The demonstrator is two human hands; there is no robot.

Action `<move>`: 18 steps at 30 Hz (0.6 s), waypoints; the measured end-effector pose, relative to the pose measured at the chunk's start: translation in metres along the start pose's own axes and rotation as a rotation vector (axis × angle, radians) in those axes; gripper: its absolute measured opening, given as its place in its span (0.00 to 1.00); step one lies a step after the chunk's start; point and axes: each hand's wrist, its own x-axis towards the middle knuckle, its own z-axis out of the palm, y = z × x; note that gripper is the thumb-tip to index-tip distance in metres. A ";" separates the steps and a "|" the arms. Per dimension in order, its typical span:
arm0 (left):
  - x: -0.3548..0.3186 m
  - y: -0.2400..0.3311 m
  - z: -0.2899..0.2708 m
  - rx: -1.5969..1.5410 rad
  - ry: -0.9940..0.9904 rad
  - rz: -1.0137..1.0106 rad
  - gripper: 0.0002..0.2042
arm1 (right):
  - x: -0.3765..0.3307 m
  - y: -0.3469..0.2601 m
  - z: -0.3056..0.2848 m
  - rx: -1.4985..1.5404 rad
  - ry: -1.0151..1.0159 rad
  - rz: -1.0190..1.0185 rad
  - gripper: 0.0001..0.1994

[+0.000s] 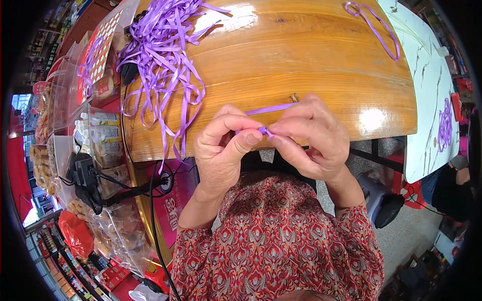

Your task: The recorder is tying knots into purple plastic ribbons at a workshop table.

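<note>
My left hand (223,145) and my right hand (314,138) meet over the near edge of a wooden table (301,55), both pinching one thin purple ribbon strip (268,109). The strip is bunched between thumbs and forefingers, and a flat length runs up and to the right past my right fingers. A loose heap of purple ribbon strips (163,52) lies on the table to the far left of my hands, some ends hanging over the edge.
A looped purple ribbon (374,25) lies at the table's far right. A white marbled table (427,85) with a purple ribbon bundle (445,125) stands to the right. Shelves of packaged snacks (95,140) and black cables (130,188) crowd the left. A dark stool (381,200) is below right.
</note>
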 end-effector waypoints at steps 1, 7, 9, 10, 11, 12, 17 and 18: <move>0.000 0.000 0.000 0.025 -0.008 0.016 0.05 | 0.000 0.001 0.000 0.000 0.001 0.002 0.10; -0.001 0.003 0.001 0.089 -0.047 0.023 0.06 | -0.002 -0.003 -0.003 0.197 0.024 0.312 0.08; -0.001 0.001 0.000 0.082 -0.039 0.017 0.06 | -0.003 0.000 -0.004 0.176 0.016 0.246 0.09; -0.001 0.000 -0.001 0.073 -0.031 0.013 0.06 | -0.003 0.000 -0.003 0.177 0.016 0.247 0.09; -0.001 0.000 0.000 0.073 -0.032 0.011 0.06 | -0.002 0.001 -0.002 0.131 0.011 0.141 0.10; -0.001 0.000 0.001 0.039 -0.020 -0.013 0.06 | -0.002 0.001 0.000 0.085 0.005 0.036 0.12; -0.001 -0.004 0.000 0.010 -0.020 -0.009 0.05 | -0.006 0.003 0.004 0.029 0.051 0.034 0.13; -0.001 -0.005 -0.001 0.027 -0.031 -0.001 0.05 | -0.007 0.005 0.003 0.037 0.049 0.026 0.13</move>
